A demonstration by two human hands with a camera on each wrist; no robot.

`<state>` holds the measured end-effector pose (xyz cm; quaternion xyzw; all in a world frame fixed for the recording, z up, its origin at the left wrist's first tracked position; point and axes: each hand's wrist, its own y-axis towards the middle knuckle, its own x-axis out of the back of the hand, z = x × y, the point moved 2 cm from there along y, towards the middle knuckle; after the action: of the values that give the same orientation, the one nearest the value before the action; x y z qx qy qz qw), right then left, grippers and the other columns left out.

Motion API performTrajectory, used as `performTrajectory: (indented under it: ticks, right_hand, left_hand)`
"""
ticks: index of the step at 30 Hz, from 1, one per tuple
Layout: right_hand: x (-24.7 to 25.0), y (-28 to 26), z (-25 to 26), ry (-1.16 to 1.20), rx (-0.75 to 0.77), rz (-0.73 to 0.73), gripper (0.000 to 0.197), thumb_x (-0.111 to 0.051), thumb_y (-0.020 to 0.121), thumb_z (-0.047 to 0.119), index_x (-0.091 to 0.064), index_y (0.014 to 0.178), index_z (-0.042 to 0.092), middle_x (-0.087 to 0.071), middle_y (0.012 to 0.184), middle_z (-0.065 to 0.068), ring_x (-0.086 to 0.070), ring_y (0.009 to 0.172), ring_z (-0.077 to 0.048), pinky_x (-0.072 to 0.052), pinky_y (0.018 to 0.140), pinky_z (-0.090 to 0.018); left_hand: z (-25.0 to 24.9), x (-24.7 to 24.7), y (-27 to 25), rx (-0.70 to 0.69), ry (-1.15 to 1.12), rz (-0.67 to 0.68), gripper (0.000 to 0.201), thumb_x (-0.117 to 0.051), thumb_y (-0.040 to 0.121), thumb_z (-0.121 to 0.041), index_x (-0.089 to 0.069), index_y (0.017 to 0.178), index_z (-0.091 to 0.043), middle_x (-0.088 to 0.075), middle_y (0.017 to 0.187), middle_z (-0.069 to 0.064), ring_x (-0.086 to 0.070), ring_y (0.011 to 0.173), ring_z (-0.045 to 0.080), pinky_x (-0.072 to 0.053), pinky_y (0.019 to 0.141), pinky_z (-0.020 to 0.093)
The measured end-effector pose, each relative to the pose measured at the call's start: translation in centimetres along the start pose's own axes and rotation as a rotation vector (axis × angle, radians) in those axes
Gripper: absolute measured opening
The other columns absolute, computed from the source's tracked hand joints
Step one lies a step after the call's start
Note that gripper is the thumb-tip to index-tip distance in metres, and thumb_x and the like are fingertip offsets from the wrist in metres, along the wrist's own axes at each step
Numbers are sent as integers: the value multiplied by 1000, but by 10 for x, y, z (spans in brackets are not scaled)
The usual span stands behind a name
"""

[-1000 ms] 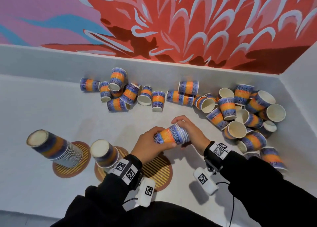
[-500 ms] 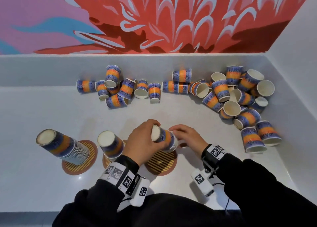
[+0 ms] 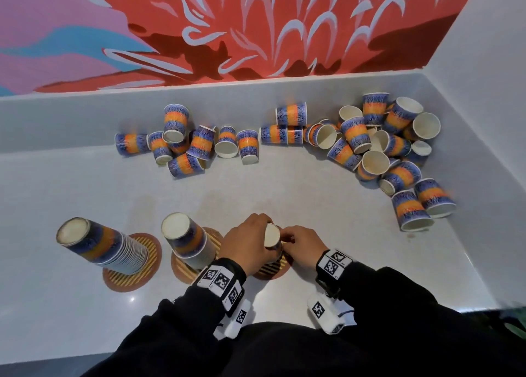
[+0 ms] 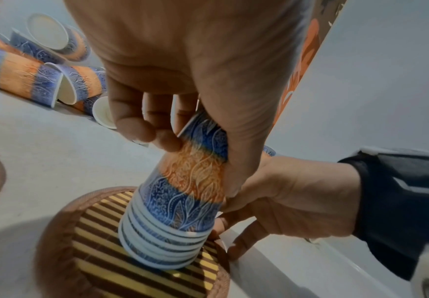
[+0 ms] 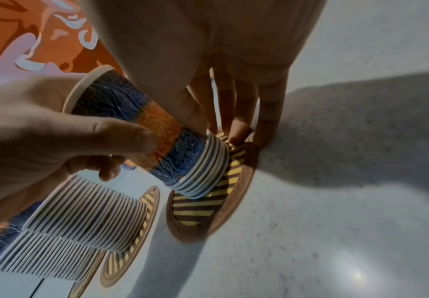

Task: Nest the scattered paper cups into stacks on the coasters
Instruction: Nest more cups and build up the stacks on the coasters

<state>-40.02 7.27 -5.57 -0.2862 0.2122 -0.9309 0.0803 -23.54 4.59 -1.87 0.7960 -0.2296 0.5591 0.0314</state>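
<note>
Grey counter (image 3: 85, 194) under floral mural (image 3: 256, 29); left hand (image 3: 247, 244) grips cup stack (image 4: 180, 201), right hand (image 3: 303, 243) fingers extended.

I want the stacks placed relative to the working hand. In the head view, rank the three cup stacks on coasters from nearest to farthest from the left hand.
1. The short stack: gripped by the left hand, on the rightmost coaster.
2. The middle stack: just to the hand's left.
3. The tall stack: farthest left.
</note>
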Motion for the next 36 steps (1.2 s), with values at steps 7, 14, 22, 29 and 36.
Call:
performTrajectory:
  ticks: [7, 14, 22, 29, 36]
  right_hand:
    - [5, 3, -6, 30, -17, 35, 28, -60, 93, -3, -75, 114, 8, -69, 92, 8, -65, 81, 1, -42, 64, -1]
    - [79, 16, 20, 158, 38, -121, 18, -64, 98, 7, -75, 106, 19, -76, 96, -13, -76, 86, -25, -64, 79, -41]
    - [176, 65, 94, 288, 163, -213, 18, -68, 97, 10, -70, 115, 10, -70, 99, -6, -69, 91, -20, -60, 84, -44]
    - [180, 151, 101, 501, -80, -196, 43, -65, 98, 15, -55, 140, 14, -61, 109, -6, -60, 99, -20, -54, 82, -44]
    - [148, 217, 71, 454, -184, -244, 32, -66, 96, 15, -45, 120, 20, -57, 107, -5, -58, 97, -24, -49, 68, -32]
  left_hand:
    - [-2, 1, -3, 4, 31, 37, 71, -70, 76, -67, -43, 134, -36, -61, 130, -6, -63, 111, 21, -53, 90, 42]
    - [-31, 90, -12, -143, -410, -209, 63, -72, 84, -66, -53, 138, -41, -53, 138, -18, -49, 126, 4, -41, 104, 30]
    - [-40, 190, 88, -36, -541, -478, 35, -79, 89, -31, -66, 120, -25, -66, 118, -3, -62, 107, 15, -50, 93, 35]
    - [-9, 159, 192, 272, -432, -331, 47, -77, 89, -28, -61, 133, -21, -62, 134, 9, -63, 118, 27, -48, 96, 34]
    - [20, 84, 245, 448, -319, -191, 67, -78, 85, -30, -48, 145, -20, -49, 144, 14, -53, 131, 37, -46, 110, 48]
